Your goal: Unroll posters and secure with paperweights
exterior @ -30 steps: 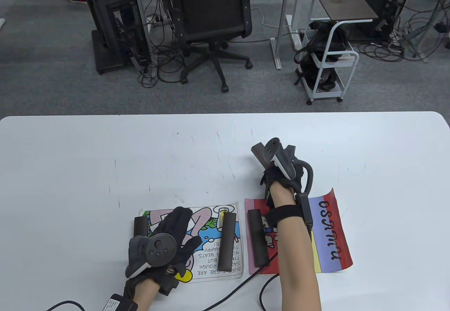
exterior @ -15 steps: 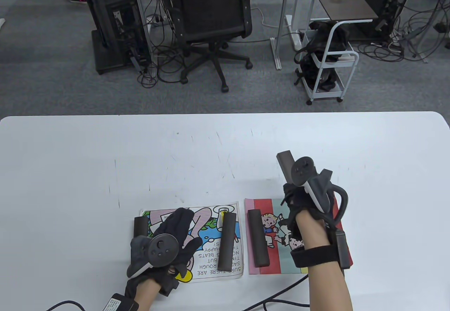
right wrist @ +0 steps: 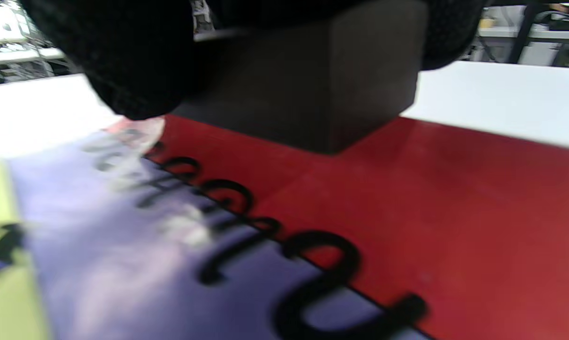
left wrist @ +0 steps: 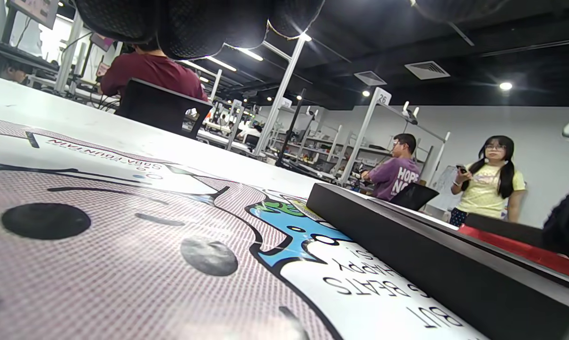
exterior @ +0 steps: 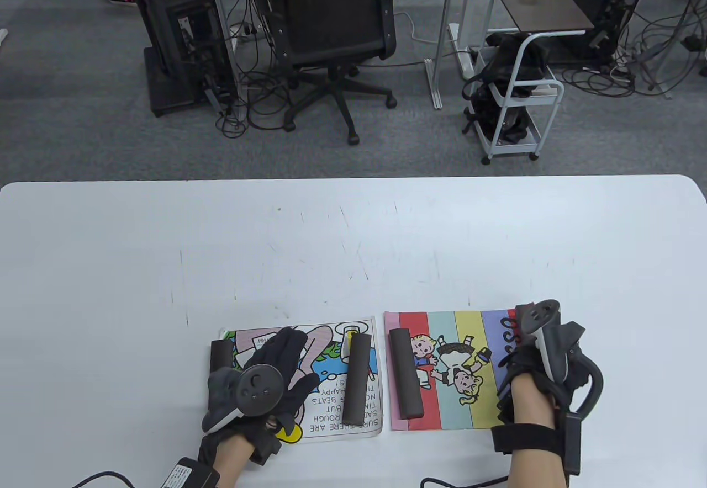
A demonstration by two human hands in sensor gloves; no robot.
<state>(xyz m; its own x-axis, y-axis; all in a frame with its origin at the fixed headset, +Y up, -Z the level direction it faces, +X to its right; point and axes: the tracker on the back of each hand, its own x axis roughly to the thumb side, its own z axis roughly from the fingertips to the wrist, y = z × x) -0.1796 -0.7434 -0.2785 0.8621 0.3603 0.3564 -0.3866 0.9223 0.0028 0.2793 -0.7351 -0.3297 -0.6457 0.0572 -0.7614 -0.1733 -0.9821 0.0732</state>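
The left cartoon poster (exterior: 331, 394) lies flat under two dark bar paperweights, one (exterior: 356, 378) near its right edge and one (exterior: 221, 353) at its left edge. My left hand (exterior: 281, 361) rests flat and spread on this poster, and the left wrist view shows the poster (left wrist: 124, 226) and a bar (left wrist: 431, 255). The striped poster (exterior: 442, 377) lies unrolled with a bar (exterior: 406, 373) on its left edge. My right hand (exterior: 525, 361) grips another dark bar (right wrist: 313, 89) low over the poster's red right edge (right wrist: 431, 198). The hand hides that bar in the table view.
The white table (exterior: 353, 234) stretches far behind both posters. Glove cables (exterior: 464, 479) trail off the front edge. An office chair (exterior: 331, 24) and a cart (exterior: 513, 101) stand on the floor beyond the table.
My right hand carried the dark bar from behind the striped poster, right and toward me, down to the poster's right edge. The curled right side now lies flat. My left hand stayed put.
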